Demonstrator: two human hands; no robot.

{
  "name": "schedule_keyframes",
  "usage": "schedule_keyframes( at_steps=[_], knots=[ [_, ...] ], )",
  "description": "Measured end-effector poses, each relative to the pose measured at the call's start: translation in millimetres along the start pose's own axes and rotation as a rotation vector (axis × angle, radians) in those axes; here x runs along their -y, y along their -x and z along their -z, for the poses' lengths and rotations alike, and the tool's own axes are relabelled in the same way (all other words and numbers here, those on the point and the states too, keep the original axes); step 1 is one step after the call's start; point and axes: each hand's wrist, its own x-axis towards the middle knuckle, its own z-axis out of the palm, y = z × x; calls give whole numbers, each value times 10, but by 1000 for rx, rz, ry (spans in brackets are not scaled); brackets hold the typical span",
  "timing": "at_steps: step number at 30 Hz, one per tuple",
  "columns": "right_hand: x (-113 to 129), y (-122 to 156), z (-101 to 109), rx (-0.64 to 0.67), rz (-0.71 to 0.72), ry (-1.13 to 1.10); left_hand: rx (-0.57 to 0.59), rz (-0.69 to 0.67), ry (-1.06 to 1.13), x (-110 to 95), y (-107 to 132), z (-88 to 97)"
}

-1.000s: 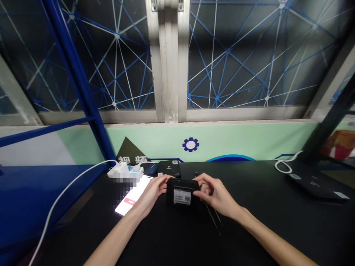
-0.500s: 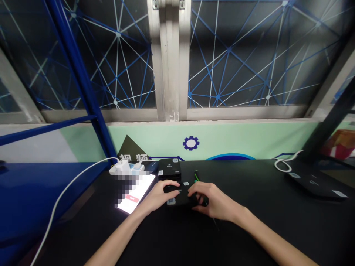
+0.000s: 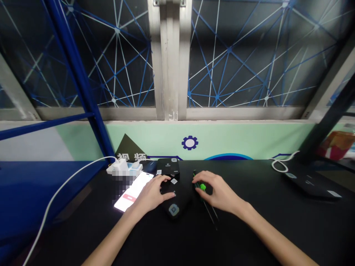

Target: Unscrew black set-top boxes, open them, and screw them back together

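A flat black box (image 3: 181, 199) with pale stickers, like a set-top box, lies in front of me at an angle. My left hand (image 3: 154, 192) grips its left side, thumb and fingers curved over the top. Just right of the box, my right hand (image 3: 212, 186) has thumb and fingers closed around a green-and-black screwdriver (image 3: 203, 187), its handle partly hidden. Two thin shafts side by side point toward me, so a second screwdriver lies against it. Which shaft belongs to the held one I cannot tell.
Another black box (image 3: 168, 167) sits behind the first. A lit phone (image 3: 133, 192) and a white power strip (image 3: 122, 167) with a white cable (image 3: 59, 188) are at left. Farther right rests a black device (image 3: 310, 186) beside a white cord (image 3: 280, 166). A wall borders the table's back.
The box has turned under my left hand, one stickered corner swinging toward me. My right hand has come off the box's right side, and two screwdriver shafts now show below it.
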Motion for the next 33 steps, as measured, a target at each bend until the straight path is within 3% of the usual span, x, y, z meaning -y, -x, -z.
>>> schedule_keyframes(
  at_steps=[4, 9, 14, 24, 33],
  knots=[
    [-153, -15, -66, -58, -65, 138, 42, -2, -216, -79, 79, 111],
    [-383, -40, -224, 124, -41, 196, 98, -116, -223, -129, 118, 143],
    [-514, -101, -278, 216, -16, 184, 50, -22, -247, -127, 109, 124],
    [-404, -97, -206, 148, -18, 193, -13, 148, -268, -135, 89, 64],
    [-370, -71, -158, 176, -45, 270, -9, 171, -205, -116, 101, -78]
  ],
)
